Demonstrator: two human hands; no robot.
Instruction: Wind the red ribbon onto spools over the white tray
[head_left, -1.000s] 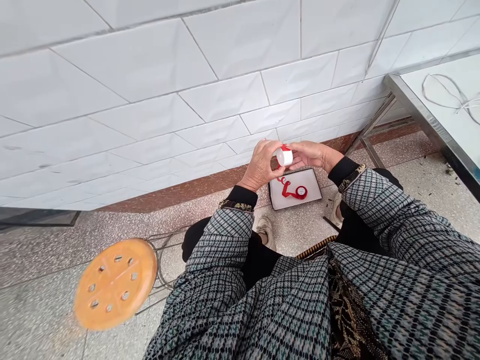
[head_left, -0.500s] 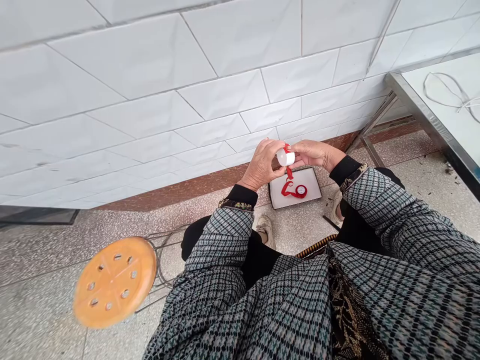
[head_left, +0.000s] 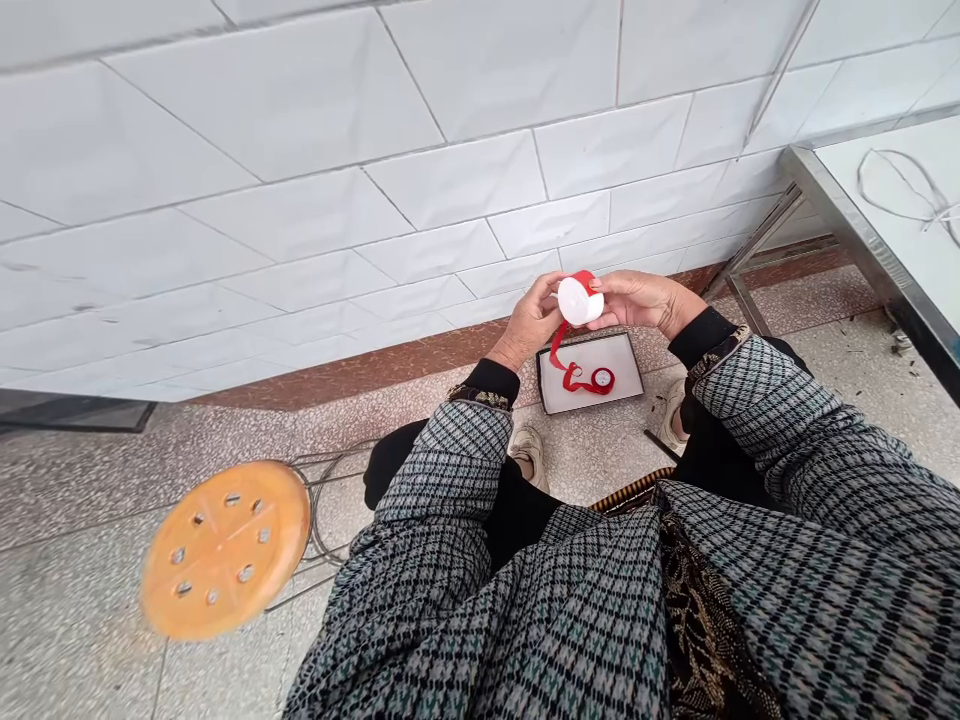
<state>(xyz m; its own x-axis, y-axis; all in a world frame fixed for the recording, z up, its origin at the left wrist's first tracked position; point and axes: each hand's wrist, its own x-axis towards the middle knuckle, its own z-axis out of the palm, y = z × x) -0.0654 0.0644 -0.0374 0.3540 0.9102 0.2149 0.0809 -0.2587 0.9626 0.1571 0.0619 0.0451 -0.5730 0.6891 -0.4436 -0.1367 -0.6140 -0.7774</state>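
Note:
A small white cup point(head_left: 574, 303) is between my hands, tilted so that its inside faces me. My left hand point(head_left: 529, 325) grips its left side, the fingers partly hidden behind it. On the opposite side my right hand point(head_left: 637, 300) pinches a red ribbon point(head_left: 580, 278) against the cup's wall, thumb on top. The ribbon passes over the cup's upper edge and trails down below my left fingers. Its loose length curls towards the ribbon roll point(head_left: 602, 380), which lies in a shallow white tray point(head_left: 630, 378) on the floor.
At the left stands an orange stool point(head_left: 225, 550) with holes in its seat and a wire frame. A metal-edged table point(head_left: 862, 220) with a white cable point(head_left: 911, 190) on top is at the right. The white tiled wall point(head_left: 390, 230) rises in front of me.
The cup has turned so its inside shows more. The red ribbon now covers more of its upper side, and the hanging length has swung left.

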